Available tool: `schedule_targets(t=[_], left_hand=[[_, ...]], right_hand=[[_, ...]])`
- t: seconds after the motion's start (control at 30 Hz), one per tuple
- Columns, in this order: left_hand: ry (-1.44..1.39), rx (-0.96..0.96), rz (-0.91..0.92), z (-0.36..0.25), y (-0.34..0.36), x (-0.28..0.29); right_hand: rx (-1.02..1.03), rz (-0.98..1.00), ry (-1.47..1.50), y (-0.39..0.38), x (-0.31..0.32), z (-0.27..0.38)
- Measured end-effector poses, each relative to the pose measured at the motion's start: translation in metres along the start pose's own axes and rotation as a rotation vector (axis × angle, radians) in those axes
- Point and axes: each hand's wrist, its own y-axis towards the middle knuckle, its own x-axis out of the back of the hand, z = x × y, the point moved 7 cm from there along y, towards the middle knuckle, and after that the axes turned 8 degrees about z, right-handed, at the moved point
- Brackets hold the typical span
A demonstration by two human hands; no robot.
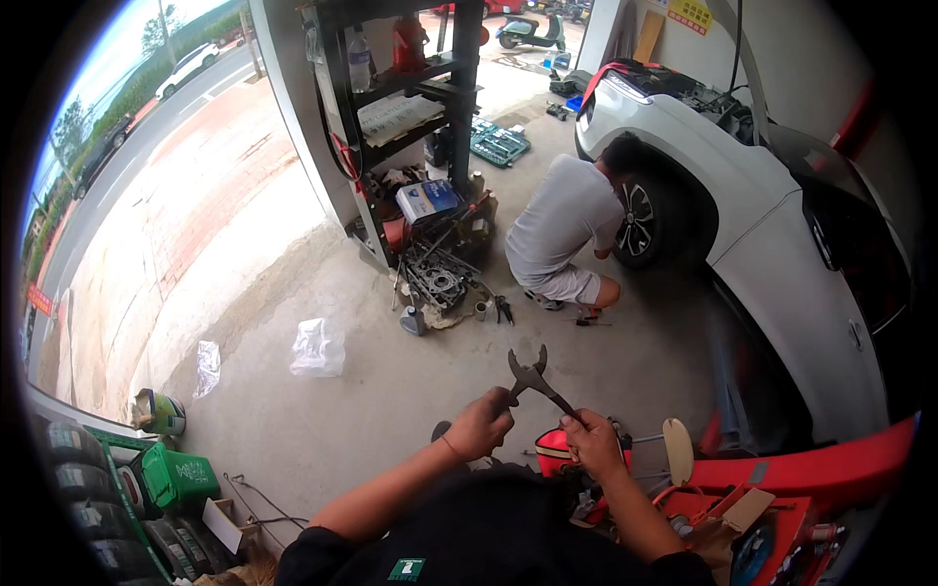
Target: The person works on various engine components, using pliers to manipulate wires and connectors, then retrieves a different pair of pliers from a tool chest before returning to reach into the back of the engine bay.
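Large dark pliers (528, 376) are held out in front of me with their handles spread and the jaws pointing away. My left hand (483, 426) is closed on the left handle, and my right hand (591, 441) grips the right handle. Below and behind my right hand lies a red bag (555, 449) among tools, next to a tan round-topped object (678, 449).
Another person (557, 220) crouches at the wheel of a white car (733, 195). A black shelving rack (405, 83) holds containers, with metal parts (435, 273) heaped below it. Tires (78, 479) and a green bin (181, 474) stand at lower left, red tool trays (762, 464) at lower right.
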Motion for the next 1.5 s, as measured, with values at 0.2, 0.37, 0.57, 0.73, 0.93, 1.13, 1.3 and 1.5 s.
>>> schedule_targets(t=[0.2,0.37,0.57,0.73,0.93,1.13,1.3,1.5], left_hand=[[0.471,-0.263,0.370,-0.071,0.086,0.034],[0.317,-0.277,0.189,-0.102,0.155,0.052],[0.231,-0.297,0.134,-0.156,0.204,0.067],[0.802,-0.603,0.034,-0.187,0.230,0.071],[0.649,-0.254,0.090,-0.135,0.291,0.168],[0.447,0.574,-0.084,0.227,0.313,0.321],[0.563,1.089,0.790,0.294,0.231,0.267],[0.863,0.796,0.809,0.228,0.332,0.254]], right_hand=[[0.029,-0.139,0.004,0.020,0.059,0.036],[0.118,-0.229,0.180,0.108,0.047,0.076],[0.383,-0.149,0.303,0.191,0.077,0.106],[0.417,-0.031,0.165,0.211,0.082,0.166],[0.112,-0.106,0.402,0.257,0.116,0.113],[0.028,-0.579,0.365,0.221,0.184,0.038],[-0.001,-0.937,0.207,0.147,0.201,0.018],[-0.288,-1.058,0.321,0.152,0.244,-0.031]])
